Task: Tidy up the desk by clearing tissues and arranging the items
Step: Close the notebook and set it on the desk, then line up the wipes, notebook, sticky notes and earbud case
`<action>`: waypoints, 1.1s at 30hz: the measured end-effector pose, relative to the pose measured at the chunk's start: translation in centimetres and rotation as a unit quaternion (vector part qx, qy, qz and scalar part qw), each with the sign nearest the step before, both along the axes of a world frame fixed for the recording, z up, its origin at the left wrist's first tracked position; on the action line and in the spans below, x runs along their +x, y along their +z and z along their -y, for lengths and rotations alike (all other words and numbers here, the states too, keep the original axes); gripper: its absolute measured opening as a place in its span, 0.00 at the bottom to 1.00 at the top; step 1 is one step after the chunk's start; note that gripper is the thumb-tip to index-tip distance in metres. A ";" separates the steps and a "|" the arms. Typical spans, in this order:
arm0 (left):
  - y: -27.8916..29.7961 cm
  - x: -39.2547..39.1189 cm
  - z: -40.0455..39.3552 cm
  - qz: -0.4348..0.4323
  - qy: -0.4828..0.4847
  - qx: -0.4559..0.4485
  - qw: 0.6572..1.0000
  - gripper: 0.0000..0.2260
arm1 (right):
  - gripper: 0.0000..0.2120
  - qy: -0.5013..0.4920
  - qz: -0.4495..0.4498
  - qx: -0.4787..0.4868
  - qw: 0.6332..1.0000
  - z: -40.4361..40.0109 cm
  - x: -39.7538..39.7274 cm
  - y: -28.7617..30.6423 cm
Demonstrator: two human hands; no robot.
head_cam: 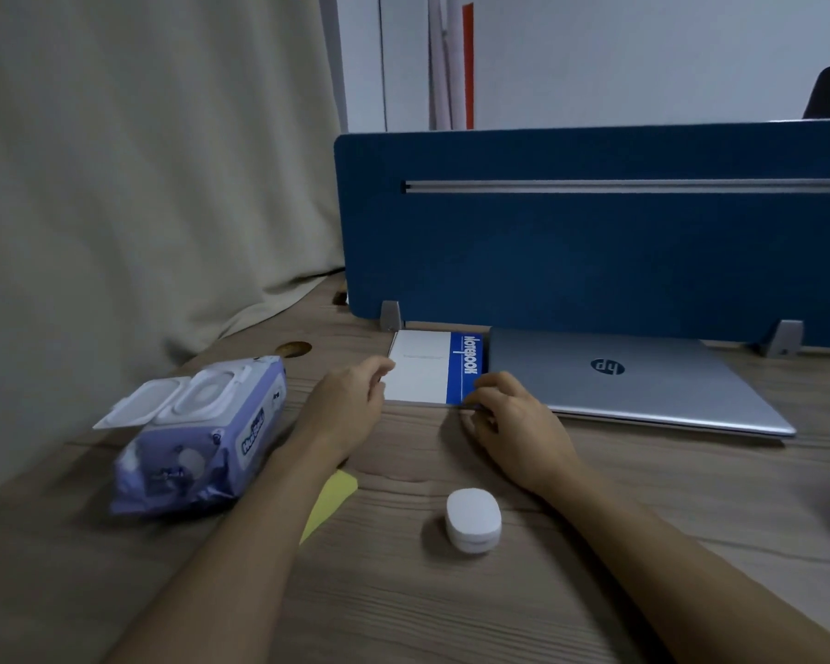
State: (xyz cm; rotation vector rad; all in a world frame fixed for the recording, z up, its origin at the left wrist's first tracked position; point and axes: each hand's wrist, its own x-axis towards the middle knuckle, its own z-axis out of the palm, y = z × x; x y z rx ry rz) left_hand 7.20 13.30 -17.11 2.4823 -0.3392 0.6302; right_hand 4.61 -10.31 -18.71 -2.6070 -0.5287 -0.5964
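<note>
The notebook (434, 369) lies flat on the wooden counter (595, 591) at 12 o'clock from the person, its far edge against the foot of the blue divider panel (595, 242) and its right edge just beside the closed silver laptop (633, 381), which sits at 1 o'clock

Left hand (343, 407): fingers loosely curled, slightly apart, tips touching the notebook's left edge

Right hand (513, 419): fingers bent, close together, tips pressing the near right corner of the notebook; whether they clamp the cover cannot be determined

The purple wipes pack (197, 452) rests at 10 o'clock, lid flipped open, well apart from the notebook

A yellow sheet (329, 503) lies partly under the left forearm. A white oval case (473, 519) sits between the two forearms, near the right one

A beige curtain (140, 160) hangs at 10 to 11 o'clock
</note>
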 end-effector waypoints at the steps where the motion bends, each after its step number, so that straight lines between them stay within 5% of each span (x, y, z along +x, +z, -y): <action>1: 0.3 -0.6 -0.1 0.022 -0.012 0.000 1.000 0.14 | 0.13 0.009 0.001 0.002 1.000 0.1 -0.3 0.0; 12: 2.0 -7.8 -2.9 0.138 -0.028 -0.035 0.989 0.13 | 0.09 0.032 -0.016 0.046 0.998 1.2 -3.8 -0.2; 22: 1.3 -13.0 -7.6 0.214 0.123 0.016 0.969 0.13 | 0.08 0.055 -0.027 0.087 0.994 0.4 -8.3 0.8; 28: 0.2 -13.4 -9.2 0.033 0.292 -0.127 0.947 0.44 | 0.08 0.060 -0.034 0.073 0.995 0.0 -9.1 0.8; 33: -0.2 -11.6 -9.7 -0.011 0.274 -0.259 0.926 0.57 | 0.07 0.064 -0.045 0.066 0.995 0.2 -8.3 0.5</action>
